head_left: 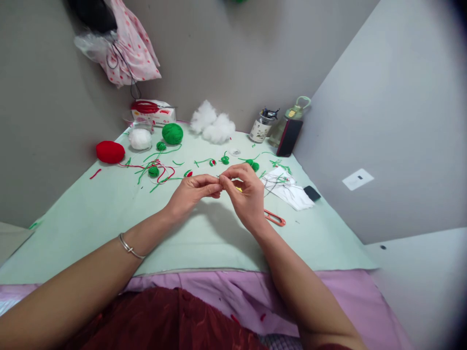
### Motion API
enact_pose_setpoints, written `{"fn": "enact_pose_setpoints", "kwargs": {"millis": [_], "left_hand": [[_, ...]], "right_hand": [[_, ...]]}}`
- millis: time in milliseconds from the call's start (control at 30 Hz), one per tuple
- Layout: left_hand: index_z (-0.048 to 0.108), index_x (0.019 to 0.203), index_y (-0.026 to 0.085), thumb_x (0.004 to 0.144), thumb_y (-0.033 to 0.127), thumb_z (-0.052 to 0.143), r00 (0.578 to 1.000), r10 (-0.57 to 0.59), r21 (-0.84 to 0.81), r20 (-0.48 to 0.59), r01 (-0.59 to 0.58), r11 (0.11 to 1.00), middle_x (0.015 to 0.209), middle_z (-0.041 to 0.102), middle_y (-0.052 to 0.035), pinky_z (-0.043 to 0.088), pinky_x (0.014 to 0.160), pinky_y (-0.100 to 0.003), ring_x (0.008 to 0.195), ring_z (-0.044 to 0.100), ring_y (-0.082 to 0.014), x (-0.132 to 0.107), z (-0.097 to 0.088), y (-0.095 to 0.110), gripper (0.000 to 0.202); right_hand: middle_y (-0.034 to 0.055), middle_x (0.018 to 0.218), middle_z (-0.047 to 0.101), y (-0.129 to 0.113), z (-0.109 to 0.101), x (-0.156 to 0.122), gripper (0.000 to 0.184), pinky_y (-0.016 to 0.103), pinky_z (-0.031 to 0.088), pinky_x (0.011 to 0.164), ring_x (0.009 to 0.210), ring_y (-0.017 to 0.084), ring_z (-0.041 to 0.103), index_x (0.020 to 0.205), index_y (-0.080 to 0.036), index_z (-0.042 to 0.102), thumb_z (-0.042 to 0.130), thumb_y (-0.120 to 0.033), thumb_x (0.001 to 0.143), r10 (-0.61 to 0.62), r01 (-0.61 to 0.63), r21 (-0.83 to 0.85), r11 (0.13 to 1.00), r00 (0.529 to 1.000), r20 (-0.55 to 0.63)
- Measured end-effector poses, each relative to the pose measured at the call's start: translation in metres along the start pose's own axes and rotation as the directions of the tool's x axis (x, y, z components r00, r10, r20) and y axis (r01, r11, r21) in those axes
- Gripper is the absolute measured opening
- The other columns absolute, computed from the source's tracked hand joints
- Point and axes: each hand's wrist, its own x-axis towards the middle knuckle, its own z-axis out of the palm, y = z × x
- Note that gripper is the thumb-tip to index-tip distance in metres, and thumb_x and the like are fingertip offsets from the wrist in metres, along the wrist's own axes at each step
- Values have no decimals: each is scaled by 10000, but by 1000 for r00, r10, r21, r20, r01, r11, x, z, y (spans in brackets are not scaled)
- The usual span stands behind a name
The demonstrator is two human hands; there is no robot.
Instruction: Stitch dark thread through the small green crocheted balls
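My left hand (193,192) and my right hand (245,192) meet above the middle of a pale green table (109,218). Both pinch, fingertips together, on something very small that I cannot make out. A bit of yellow shows under my right fingers. A silver bangle (129,247) sits on my left wrist. Orange snips (274,218) lie on the table just right of my right wrist. Small green and red crocheted pieces (188,173) and loose green and red yarn strands (156,170) lie just beyond my hands.
A red yarn ball (110,151), a white ball (140,139) and a green ball (172,133) sit at the far left. White stuffing (213,125), a jar (260,128), a bottle (295,111) and a dark box (289,137) stand at the back. White cloth (292,189) lies right.
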Motion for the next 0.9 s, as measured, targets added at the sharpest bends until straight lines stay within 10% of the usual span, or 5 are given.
{"fn": "enact_pose_setpoints", "kwargs": {"millis": [667,900], "left_hand": [[773,788,196,782,454,799,995,-57,146,77,45,988,729,674,-2,485,792,-288,745,611,-159,1,-4,5,259],[770,852,197,815,511,737,994,-102,164,-45,108,981,905,743,-46,502,819,-308,782,642,-172,4,-11,11,317]], "right_hand": [[15,894,617,-1,-9,9,95,248,462,623,707,105,535,770,-195,664,680,-222,860,133,-140,34,990,978,160],[70,1035,712,-7,-49,16,273,329,543,826,1068,222,647,761,-205,638,753,-439,842,246,-268,324,907,963,110]]}}
